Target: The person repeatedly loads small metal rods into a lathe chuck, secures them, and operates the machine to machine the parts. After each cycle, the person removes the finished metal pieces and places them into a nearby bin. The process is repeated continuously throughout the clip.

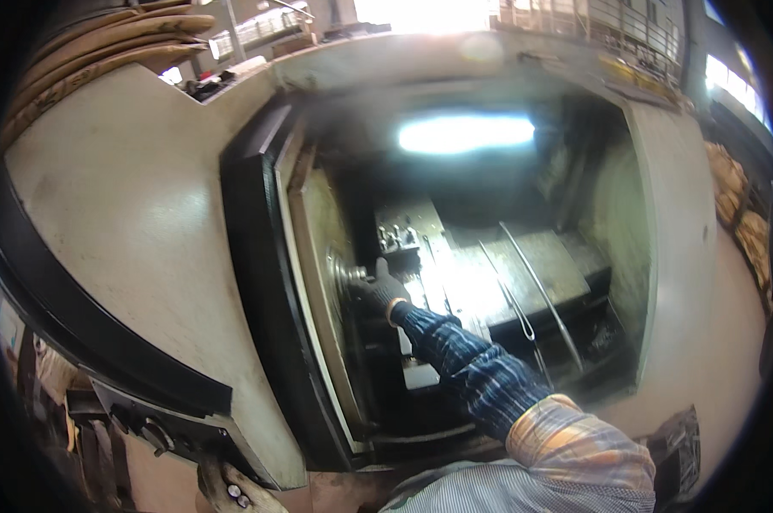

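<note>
My right hand, in a dark grey glove, reaches inside the machine from the lower right. Its fingers are curled at the round metal spindle nose on the inner left wall, with the thumb raised. Whatever sits between those fingers is too small and dark to make out. At the lower left edge, beneath a control panel with a knob, my left hand wears a soiled glove. It is closed around small shiny metal cylinders, whose round ends show.
A tool block with several metal holders stands just beyond my right hand. Long thin rods lie over the slide to its right. The dark door edge borders the opening on the left. A lamp shines behind the glass.
</note>
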`<state>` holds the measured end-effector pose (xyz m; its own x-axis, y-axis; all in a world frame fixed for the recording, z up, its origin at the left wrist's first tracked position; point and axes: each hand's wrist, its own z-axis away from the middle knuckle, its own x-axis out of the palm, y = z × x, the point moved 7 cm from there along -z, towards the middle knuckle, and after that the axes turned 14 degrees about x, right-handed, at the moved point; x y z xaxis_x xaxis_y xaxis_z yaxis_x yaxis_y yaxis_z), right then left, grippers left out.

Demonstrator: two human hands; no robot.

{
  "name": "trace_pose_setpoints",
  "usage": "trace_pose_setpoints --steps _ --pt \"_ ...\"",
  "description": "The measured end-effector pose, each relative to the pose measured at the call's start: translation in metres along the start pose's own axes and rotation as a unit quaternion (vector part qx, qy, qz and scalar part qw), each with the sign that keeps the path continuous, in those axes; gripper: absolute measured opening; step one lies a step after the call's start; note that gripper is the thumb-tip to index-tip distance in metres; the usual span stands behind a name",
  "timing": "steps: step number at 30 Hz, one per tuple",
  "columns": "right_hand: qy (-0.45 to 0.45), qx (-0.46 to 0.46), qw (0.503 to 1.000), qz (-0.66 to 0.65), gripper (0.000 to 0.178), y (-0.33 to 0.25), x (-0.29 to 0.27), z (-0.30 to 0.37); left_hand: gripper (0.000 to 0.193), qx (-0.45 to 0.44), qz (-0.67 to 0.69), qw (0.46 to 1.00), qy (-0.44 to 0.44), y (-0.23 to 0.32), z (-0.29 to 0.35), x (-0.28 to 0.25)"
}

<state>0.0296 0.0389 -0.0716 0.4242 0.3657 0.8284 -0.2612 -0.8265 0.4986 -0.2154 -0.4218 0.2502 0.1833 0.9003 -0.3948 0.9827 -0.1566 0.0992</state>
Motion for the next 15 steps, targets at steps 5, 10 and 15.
trace_pose_setpoints --steps 5,10,15 --pt "-0.331 0.327 -0.092 -0.880 0.056 0.174 0.073 0.016 0.029 -0.091 0.019 0.994 0.060 0.000 0.012 -0.019" --pt "-0.497 0.315 -0.449 -0.672 0.069 0.237 0.074 0.158 0.030 0.167 -0.002 0.978 -0.128 0.068 0.028 -0.001" --pt "-0.511 0.466 -0.444 -0.570 0.071 0.314 0.066 0.298 0.027 -0.064 0.544 0.815 -0.190 0.127 0.032 0.071"
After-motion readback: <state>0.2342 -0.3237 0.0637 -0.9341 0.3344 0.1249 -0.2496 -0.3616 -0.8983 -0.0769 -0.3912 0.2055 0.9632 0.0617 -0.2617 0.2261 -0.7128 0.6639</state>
